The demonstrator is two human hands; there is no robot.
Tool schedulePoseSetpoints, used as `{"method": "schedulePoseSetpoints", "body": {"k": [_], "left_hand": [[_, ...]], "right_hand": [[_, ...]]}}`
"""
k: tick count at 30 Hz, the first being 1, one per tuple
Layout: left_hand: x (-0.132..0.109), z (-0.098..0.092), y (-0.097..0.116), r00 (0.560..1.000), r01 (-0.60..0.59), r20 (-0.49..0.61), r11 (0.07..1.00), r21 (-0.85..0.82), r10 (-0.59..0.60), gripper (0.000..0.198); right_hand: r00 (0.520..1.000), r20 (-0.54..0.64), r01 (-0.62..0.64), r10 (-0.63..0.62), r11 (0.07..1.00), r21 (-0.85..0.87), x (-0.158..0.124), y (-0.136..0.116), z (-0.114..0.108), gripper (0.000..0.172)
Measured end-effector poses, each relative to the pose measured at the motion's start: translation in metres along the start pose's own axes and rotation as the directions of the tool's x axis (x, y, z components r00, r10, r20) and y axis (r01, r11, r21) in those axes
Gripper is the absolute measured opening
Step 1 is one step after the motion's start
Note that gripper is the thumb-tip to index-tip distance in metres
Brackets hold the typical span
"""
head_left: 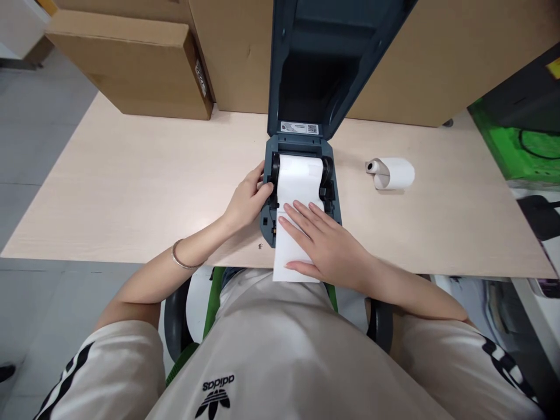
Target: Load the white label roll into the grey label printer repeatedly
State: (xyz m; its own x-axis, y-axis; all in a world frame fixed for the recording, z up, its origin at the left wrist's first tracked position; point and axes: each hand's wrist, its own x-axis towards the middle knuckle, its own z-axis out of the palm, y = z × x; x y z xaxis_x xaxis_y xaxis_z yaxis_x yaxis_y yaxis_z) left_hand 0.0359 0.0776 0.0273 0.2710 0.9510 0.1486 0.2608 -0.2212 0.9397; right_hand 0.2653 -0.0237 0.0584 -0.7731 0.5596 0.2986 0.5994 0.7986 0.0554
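A dark blue-grey label printer [297, 144] stands at the table's front edge, its lid [335, 26] tilted up and back. Inside it sits a white label roll [300, 175] between black holders. From the roll a paper strip [289, 265] runs toward me and hangs past the front edge. My left hand [248, 201] grips the printer's left side, thumb on the rim and fingers along the outer wall. Flat on the strip lies my right hand [326, 245], palm down with fingers spread. It covers part of the printer's front right.
A loose, partly unwound white paper roll [396, 174] lies on the table [131, 192] to the right. A cardboard box [144, 76] stands at the back left, before larger cardboard [236, 58]. Green and black items [525, 154] are at the far right.
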Motion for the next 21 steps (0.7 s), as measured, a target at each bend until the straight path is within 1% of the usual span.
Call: {"method": "schedulePoseSetpoints", "body": {"k": [6,12,15,17,18,20,21], "left_hand": [[0.001,0.000,-0.009,1.000,0.002,-0.001,1.000,-0.022,-0.002,0.062],[0.002,0.000,-0.019,1.000,0.000,0.003,0.999,-0.042,0.000,0.063],[0.000,0.001,-0.021,1.000,0.008,-0.002,0.997,-0.071,-0.008,0.061],[-0.001,0.003,-0.022,1.000,-0.006,-0.007,0.996,-0.094,0.005,0.059],[-0.001,0.004,-0.022,1.000,-0.022,-0.011,0.994,-0.104,0.020,0.059],[0.001,0.007,-0.021,0.998,-0.066,-0.015,0.989,-0.133,0.065,0.061],[0.002,0.008,-0.020,0.996,-0.089,-0.016,0.983,-0.157,0.088,0.061]], "right_hand": [[0.999,0.018,0.027,-0.028,0.999,0.016,-0.005,-0.005,-0.011,0.079],[1.000,0.016,-0.003,0.002,0.997,0.080,-0.008,-0.005,-0.003,0.079],[1.000,0.029,-0.003,0.000,0.995,0.102,-0.009,-0.005,-0.007,0.079],[1.000,-0.010,0.015,-0.013,0.992,0.129,-0.007,0.003,-0.019,0.076],[0.999,-0.043,0.023,-0.017,0.990,0.140,-0.005,0.011,-0.028,0.072],[0.988,-0.153,-0.002,0.024,0.989,0.146,0.004,0.035,-0.050,0.062],[0.972,-0.223,-0.045,0.074,0.990,0.132,0.010,0.053,-0.061,0.058]]}}
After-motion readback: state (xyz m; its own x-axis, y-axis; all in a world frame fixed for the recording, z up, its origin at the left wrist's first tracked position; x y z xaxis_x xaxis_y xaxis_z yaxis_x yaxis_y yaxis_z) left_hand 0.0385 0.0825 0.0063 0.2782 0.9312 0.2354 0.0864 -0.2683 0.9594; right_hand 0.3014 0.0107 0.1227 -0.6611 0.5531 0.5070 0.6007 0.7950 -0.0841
